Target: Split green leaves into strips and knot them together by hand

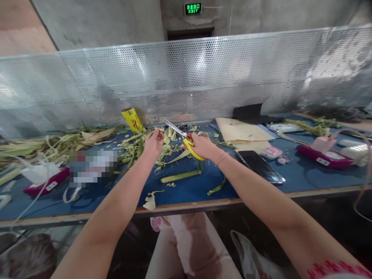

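A: We're live over a blue tabletop (177,195), a perforated metal screen (174,73) along its back, and there's the green exit sign (193,8) glowing on the concrete wall (110,23)!

B: Containers, then: a yellow canister (133,119) leans by the screen, its inside hidden from us. Below the table edge we spot a clear plastic bag (247,254), contents unclear.

A: To the hands! Our right hand (203,146) is wrapped round the yellow-handled scissors (192,150), fingers closed on the handles, blades angling up and left over the leafy scraps (167,149).

B: And our left hand (155,141)? Fingers curled, near the blade tips, beside the green trimmings (129,151); we can't tell whether they pinch anything.

A: Nearer us, a green stalk piece (180,176) lies on the blue, touched by neither hand!
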`<action>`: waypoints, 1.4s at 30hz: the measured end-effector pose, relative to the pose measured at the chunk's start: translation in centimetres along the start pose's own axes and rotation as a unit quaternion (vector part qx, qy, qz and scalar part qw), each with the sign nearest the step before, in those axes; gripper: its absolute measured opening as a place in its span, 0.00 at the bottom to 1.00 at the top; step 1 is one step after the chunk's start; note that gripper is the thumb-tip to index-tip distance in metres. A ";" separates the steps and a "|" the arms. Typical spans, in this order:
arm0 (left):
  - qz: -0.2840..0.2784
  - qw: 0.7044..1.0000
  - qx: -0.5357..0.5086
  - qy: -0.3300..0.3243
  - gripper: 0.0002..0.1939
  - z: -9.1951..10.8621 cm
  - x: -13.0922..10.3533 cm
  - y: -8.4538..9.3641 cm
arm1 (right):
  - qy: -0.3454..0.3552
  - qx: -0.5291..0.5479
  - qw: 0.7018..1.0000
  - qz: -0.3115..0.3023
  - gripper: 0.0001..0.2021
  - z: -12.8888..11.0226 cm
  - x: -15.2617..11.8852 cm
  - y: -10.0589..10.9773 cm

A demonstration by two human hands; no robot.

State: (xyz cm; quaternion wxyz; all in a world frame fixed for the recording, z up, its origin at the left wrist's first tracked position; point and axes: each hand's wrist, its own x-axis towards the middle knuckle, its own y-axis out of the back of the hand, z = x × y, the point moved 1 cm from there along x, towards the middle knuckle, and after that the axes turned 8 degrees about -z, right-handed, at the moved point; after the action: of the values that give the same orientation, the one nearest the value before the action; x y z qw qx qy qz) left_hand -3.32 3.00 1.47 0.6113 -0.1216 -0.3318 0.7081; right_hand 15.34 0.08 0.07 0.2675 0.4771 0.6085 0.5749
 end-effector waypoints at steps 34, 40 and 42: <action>0.009 0.992 -0.097 0.077 0.08 0.4 -1.8 -2.4 | 0.018 -0.095 0.977 0.191 0.25 0.0 0.1 -0.3; -0.002 0.994 -0.077 0.082 0.08 0.1 -1.8 -2.3 | 0.013 -0.102 0.976 0.193 0.24 0.2 0.2 -0.3; 0.002 0.994 -0.073 0.082 0.08 0.1 -1.7 -2.2 | 0.014 -0.104 0.977 0.187 0.23 0.3 0.3 -0.2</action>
State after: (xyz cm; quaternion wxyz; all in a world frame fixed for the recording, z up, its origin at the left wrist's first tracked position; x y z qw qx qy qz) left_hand -1.23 1.41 2.51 0.6248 -0.2239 -0.3311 0.6707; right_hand 15.42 0.46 -0.16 0.1948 0.5438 0.4494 0.6815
